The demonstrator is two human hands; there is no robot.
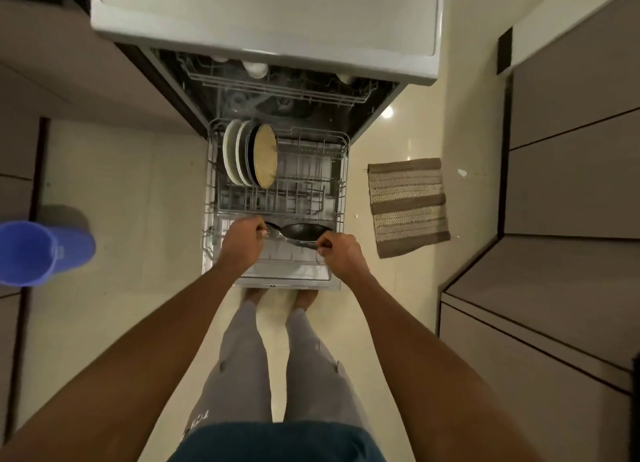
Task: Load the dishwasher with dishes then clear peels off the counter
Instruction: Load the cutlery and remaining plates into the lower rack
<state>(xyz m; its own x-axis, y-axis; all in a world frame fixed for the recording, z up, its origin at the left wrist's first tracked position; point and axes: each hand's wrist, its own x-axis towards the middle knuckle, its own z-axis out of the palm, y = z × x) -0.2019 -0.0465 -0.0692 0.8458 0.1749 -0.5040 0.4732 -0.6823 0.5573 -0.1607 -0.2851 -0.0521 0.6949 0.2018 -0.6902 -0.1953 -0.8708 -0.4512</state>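
Observation:
The dishwasher's lower rack (341,184) is pulled out over the open door. Several plates (249,155) stand upright at its back left, two white, one dark, one tan. Both my hands are over the rack's front. My left hand (240,241) pinches a fork (273,232) by its handle. My right hand (339,253) grips several pieces of metal cutlery (300,242). A dark bowl-like dish (306,230) lies in the rack just behind the cutlery. The upper rack (277,87) sits farther back with white cups in it.
A blue plastic jug (34,252) stands at the left edge. A striped woven mat (408,207) lies on the tiled floor right of the dishwasher. Grey cabinets (571,184) line the right side. My feet are against the open door's front edge.

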